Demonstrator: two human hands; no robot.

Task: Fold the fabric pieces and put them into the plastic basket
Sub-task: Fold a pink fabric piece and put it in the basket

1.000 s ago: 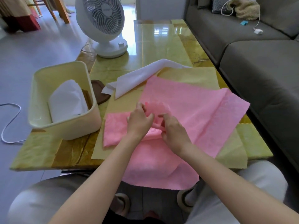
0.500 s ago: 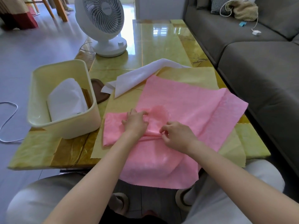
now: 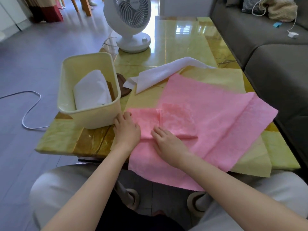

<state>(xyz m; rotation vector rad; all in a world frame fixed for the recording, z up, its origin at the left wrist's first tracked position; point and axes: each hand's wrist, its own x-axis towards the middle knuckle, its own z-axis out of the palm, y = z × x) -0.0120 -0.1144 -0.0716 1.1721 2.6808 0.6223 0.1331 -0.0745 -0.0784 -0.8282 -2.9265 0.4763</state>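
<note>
A small folded pink fabric piece lies flat on top of a large spread pink fabric near the table's front edge. My left hand rests flat on the folded piece's left end, right beside the basket. My right hand presses with straight fingers on its lower edge. The cream plastic basket stands at the left with a folded white fabric inside. A yellow fabric lies under the pink one. A loose white fabric lies behind them.
A white desk fan stands at the far end of the glossy green table. A brown object peeks out behind the basket. A grey sofa runs along the right. A white cable lies on the floor at the left.
Both hands lowered from pinching the small pink piece to pressing it flat. My left hand slid left to its end by the basket, and the piece now lies smoothed out.
</note>
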